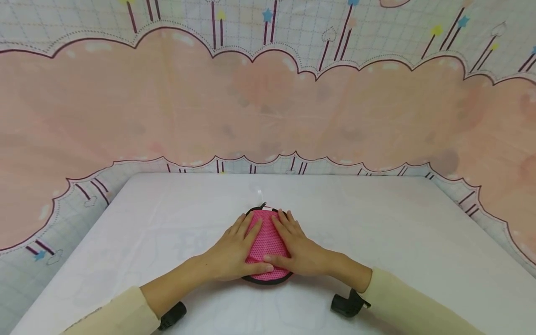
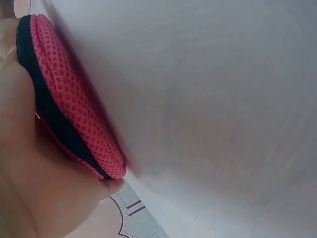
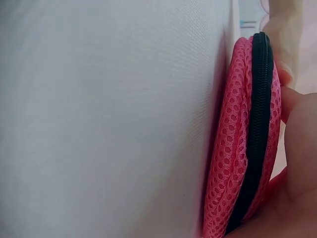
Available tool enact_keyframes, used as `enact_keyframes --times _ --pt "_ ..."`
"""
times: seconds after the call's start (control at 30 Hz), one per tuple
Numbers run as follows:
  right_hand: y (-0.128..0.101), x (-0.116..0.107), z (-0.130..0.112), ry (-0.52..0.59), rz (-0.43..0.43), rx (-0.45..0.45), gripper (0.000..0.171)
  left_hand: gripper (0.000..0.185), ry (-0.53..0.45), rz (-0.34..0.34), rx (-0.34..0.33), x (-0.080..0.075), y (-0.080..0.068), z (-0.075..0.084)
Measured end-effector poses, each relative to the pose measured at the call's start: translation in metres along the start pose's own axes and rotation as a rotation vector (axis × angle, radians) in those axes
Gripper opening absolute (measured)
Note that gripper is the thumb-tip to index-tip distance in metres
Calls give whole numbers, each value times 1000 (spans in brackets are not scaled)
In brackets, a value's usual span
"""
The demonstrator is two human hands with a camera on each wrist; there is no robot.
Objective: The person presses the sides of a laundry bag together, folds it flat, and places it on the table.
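A pink mesh pouch (image 1: 264,239) with a black zipper edge lies flat on the white table, its zipper pull and a small white tag at the far end. My left hand (image 1: 234,251) rests on its left side, fingers extended over the mesh and thumb across the near part. From the other side, my right hand (image 1: 303,251) lies on it the same way, the two thumbs close together near the middle. The left wrist view shows the pouch's rounded side (image 2: 74,99) under the palm; in the right wrist view the zipper teeth (image 3: 260,94) run along the edge, fully visible beside the hand.
The white table (image 1: 368,223) spreads around the pouch on all sides. Behind it hangs a peach and white patterned cloth (image 1: 268,107). Black wrist-worn devices (image 1: 348,304) sit below the wrists, near the cream sleeves (image 1: 410,298).
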State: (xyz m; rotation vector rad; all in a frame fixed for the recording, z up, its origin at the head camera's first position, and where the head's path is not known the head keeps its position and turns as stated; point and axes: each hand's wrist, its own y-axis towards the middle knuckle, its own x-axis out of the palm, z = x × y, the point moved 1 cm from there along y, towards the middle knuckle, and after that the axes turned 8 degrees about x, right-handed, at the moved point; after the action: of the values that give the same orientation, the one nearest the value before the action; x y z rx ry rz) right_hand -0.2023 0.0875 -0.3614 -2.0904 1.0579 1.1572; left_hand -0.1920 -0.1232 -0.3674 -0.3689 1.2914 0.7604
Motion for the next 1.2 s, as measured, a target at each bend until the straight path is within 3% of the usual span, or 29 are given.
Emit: enact_keyframes --times 0.37,1.2 --pt "1 -2 0 1 -9 -11 94 99 15 -51 -10 -9 3 8" --pt "5 6 9 36 -32 -24 93 98 27 -48 -3 2 2 4"
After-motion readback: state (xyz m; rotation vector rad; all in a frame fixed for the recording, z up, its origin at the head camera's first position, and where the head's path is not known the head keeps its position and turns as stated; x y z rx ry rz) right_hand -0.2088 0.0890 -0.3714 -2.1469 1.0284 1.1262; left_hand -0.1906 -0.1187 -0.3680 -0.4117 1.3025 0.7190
